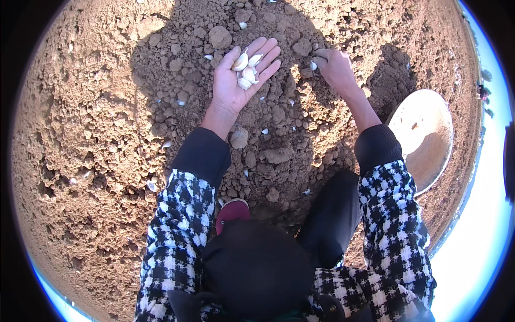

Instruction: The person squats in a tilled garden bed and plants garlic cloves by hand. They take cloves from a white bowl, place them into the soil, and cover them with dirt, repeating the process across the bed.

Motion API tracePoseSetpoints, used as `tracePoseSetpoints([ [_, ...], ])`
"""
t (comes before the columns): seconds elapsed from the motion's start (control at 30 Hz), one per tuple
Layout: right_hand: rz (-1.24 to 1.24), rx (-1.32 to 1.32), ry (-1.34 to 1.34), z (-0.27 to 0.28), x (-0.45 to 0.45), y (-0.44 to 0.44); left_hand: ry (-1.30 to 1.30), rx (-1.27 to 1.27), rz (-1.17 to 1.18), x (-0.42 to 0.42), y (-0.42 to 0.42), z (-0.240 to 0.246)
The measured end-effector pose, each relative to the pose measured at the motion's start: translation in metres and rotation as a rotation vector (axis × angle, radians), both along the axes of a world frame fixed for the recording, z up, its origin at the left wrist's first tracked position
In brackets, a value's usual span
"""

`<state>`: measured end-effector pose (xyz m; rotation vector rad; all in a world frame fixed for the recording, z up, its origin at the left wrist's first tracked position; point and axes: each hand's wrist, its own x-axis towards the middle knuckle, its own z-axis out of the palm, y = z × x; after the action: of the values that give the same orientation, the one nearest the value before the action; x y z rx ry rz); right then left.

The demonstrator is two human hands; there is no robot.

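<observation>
My left hand (227,84) is palm up with its fingers stretched out, and several garlic cloves (240,61) rest in it. To the right, my right hand (336,70) reaches down to the soil with its fingers bent together. A single garlic clove (313,65) shows right by its thumb tip; whether the fingers grip it I cannot tell. More cloves lie spread over the loose brown soil (277,114), among them one clove (242,25) beyond my left hand and another clove (264,131) nearer my feet.
A round, shallow pale bowl (432,157) stands on the ground beside my right forearm. Clods such as a large soil clod (220,37) make the surface uneven. My maroon shoe (233,213) and dark-trousered knee (336,213) are close below my arms.
</observation>
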<state>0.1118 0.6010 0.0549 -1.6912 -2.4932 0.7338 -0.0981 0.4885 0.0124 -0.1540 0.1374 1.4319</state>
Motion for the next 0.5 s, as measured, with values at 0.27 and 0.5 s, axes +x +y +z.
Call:
tracePoseSetpoints([
  [0.27,0.497,0.384,0.275,0.023,-0.084,-0.056,-0.062,0.043,-0.12,-0.008,-0.003,-0.022],
  [0.5,0.369,0.295,0.127,0.014,-0.052,-0.041,0.023,0.02,-0.089,0.003,0.002,-0.01],
])
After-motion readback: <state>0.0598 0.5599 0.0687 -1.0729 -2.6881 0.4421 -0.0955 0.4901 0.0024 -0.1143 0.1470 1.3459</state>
